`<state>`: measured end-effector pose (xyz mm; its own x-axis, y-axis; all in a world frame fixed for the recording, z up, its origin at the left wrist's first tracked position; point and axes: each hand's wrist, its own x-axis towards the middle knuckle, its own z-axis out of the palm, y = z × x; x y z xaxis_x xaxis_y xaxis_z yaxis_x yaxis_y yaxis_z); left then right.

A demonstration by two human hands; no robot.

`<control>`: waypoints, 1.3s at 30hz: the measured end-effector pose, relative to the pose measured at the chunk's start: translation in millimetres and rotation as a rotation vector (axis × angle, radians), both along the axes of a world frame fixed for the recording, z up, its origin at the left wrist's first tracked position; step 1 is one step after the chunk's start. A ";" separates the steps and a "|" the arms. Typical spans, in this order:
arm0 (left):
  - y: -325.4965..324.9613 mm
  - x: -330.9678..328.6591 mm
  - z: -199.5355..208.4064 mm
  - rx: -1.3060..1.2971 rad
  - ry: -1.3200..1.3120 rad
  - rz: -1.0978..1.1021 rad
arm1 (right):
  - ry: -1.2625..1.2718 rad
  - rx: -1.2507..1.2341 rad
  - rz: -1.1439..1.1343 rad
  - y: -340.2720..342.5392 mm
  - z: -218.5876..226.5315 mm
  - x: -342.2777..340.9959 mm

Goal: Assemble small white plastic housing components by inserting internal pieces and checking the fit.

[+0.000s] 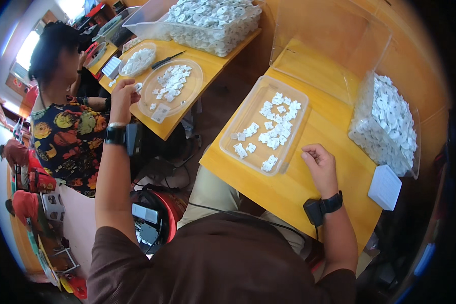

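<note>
My left hand (122, 101) is raised over the co-worker's table at the left, beside a round clear lid (196, 83). Its fingers are closed, with a small white plastic piece (138, 87) at the tips. Several similar white pieces (173, 80) lie spread on that lid. Just right of a shallow clear tray (300, 96) is my right hand (321, 169), its fingertips pinched together above the yellow table; what they hold, if anything, is hidden. White plastic parts (276, 133) lie scattered in loose groups in the tray.
At the right, a clear bin (357, 121) is heaped with white disc-shaped parts; a white box (385, 187) stands nearby. Another full bin (213, 35), a round dish (138, 62) and a dark-handled tool (167, 59) occupy the other table. A co-worker in a floral shirt (68, 142) sits left.
</note>
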<state>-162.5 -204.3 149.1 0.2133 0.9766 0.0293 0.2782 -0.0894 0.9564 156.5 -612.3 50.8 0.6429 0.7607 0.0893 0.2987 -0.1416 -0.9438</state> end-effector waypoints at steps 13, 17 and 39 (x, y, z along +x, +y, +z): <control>-233.9 96.5 -12.0 -0.256 -0.412 -0.582 | -0.205 0.245 0.149 -16.9 37.0 -43.3; -280.0 123.5 -30.9 -0.392 -0.486 -0.699 | -0.262 0.327 0.217 -15.8 49.7 -59.0; -306.2 131.8 -37.1 -0.504 -0.643 -0.822 | -0.097 0.376 0.274 -19.7 42.3 -46.7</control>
